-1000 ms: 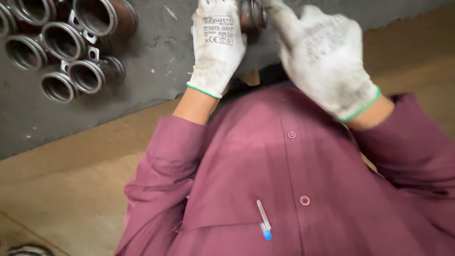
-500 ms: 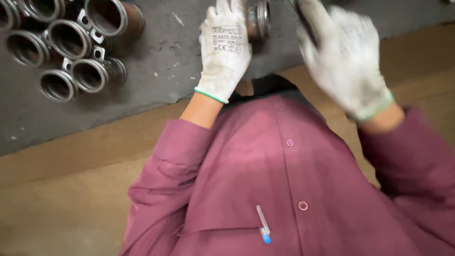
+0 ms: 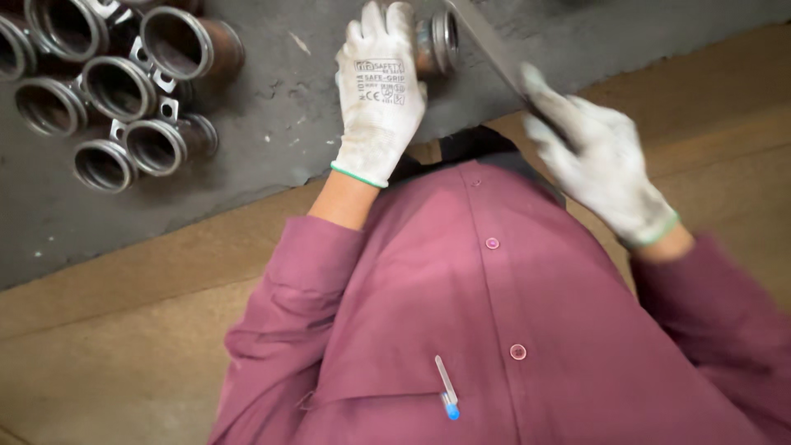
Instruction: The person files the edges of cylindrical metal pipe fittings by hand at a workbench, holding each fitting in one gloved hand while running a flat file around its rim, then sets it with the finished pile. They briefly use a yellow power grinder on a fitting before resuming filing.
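Left hand point(image 3: 377, 99) is gripping a short metal pipe fitting point(image 3: 437, 41) at the surface's point(image 3: 272, 124) near edge, right hand point(image 3: 597, 161) is closing its grip on a flat metal bar point(image 3: 486, 41) — looks like mid-working; next move probably needs steady pressure. More ring-ended fittings point(image 3: 115, 91) are sitting left on the grey surface, brown floor point(image 3: 107, 330) below.

Left of the left hand's point(image 3: 379, 91) grip lies a wide bare stretch of grey counter point(image 3: 280, 124); beyond it a cluster of metal rings point(image 3: 115, 91) blocks passage. Between both grips, a flat metal bar point(image 3: 494, 49) slants across the gap.
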`<state>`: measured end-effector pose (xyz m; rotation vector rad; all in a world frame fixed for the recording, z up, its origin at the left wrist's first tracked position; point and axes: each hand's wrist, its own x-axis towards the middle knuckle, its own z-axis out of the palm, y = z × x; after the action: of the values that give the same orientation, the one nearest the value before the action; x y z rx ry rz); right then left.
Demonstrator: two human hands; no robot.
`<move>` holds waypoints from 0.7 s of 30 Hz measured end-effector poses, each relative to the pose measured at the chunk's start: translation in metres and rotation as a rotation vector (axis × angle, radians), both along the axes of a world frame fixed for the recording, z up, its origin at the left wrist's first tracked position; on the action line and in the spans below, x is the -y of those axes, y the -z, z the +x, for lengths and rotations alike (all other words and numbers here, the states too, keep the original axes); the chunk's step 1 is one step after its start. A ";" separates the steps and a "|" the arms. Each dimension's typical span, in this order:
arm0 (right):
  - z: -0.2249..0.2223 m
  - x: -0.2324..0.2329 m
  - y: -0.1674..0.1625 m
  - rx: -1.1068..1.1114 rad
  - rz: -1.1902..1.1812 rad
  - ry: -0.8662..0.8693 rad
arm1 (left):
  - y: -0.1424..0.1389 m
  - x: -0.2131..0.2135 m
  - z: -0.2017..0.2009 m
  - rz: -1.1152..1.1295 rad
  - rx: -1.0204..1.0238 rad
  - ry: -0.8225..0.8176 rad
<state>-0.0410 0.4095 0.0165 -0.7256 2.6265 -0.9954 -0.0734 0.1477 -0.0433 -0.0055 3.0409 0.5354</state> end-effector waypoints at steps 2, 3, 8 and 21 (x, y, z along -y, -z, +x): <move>0.017 -0.015 -0.002 0.117 -0.094 0.103 | 0.000 0.000 0.001 0.007 0.021 -0.009; 0.021 -0.019 -0.008 0.128 -0.094 0.121 | 0.001 0.000 0.001 0.010 0.025 -0.004; -0.005 0.020 -0.034 0.021 0.003 -0.039 | 0.006 0.000 0.005 0.002 0.003 0.002; -0.012 0.010 0.002 -0.057 -0.149 -0.028 | 0.013 0.001 0.021 0.095 -0.056 -0.011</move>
<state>-0.0532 0.3995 0.0147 -0.8338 2.6034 -1.1891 -0.0525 0.1464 -0.0561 -0.0039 3.0674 0.6916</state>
